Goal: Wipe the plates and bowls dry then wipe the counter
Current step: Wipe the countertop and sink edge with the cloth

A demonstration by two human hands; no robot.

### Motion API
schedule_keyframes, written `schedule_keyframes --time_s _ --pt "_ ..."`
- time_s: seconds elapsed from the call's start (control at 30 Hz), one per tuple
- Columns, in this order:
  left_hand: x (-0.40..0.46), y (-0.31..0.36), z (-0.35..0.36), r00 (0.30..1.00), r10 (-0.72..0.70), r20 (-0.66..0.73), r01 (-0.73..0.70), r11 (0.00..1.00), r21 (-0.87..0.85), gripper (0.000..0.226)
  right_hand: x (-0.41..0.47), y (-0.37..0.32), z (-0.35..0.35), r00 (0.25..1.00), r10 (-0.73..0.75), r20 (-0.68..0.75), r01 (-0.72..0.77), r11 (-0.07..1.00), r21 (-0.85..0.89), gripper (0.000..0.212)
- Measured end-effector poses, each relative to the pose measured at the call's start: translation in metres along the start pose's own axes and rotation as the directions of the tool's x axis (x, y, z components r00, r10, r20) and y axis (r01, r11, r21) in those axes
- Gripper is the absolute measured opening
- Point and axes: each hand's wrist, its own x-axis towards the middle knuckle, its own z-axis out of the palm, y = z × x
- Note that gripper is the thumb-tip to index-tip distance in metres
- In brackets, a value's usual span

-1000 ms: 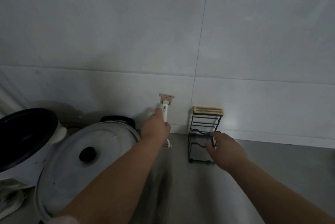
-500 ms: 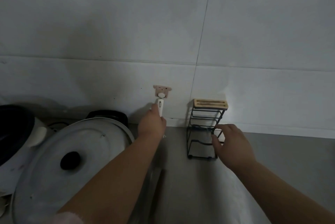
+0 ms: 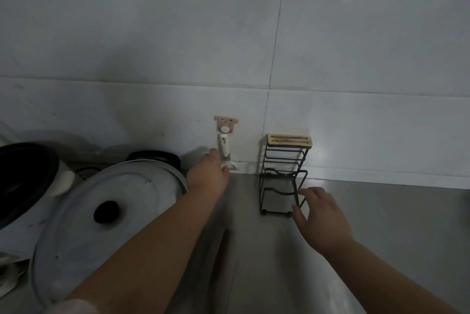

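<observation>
Dim white tiled wall

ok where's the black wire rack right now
In the head view the rack stands on the counter against the wall, right of centre, just right of the bear hook, with the right hand at its lower right corner.

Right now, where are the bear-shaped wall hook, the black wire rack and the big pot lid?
bear-shaped wall hook (image 3: 225,125): head view, on its pink face.
black wire rack (image 3: 289,141): head view, on its wooden top.
big pot lid (image 3: 106,211): head view, on its black knob.
</observation>
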Motion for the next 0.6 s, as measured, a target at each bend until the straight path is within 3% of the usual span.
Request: schedule_keyframes --time_s 0.27,0.4,0.6 --pt "-0.105 -0.011 -0.009 0.957 0.244 0.159 -0.256 0.965 0.058 0.049 -0.050 -0.012 0.003 0.974 -0.016 0.226 0.017 1.000 0.001 0.054" --pt "-0.172 -0.027 0.003 0.951 0.215 0.220 -0.243 0.964 0.105 0.047 -0.076 -0.018 0.011 0.939 -0.068 0.336 0.073 0.997 -0.003 0.058" --pt "-0.263 -0.073 0.025 0.952 0.032 0.304 -0.074 0.989 0.128 0.046 -0.115 -0.033 0.031 0.855 -0.134 0.501 0.145 0.989 0.018 0.060"
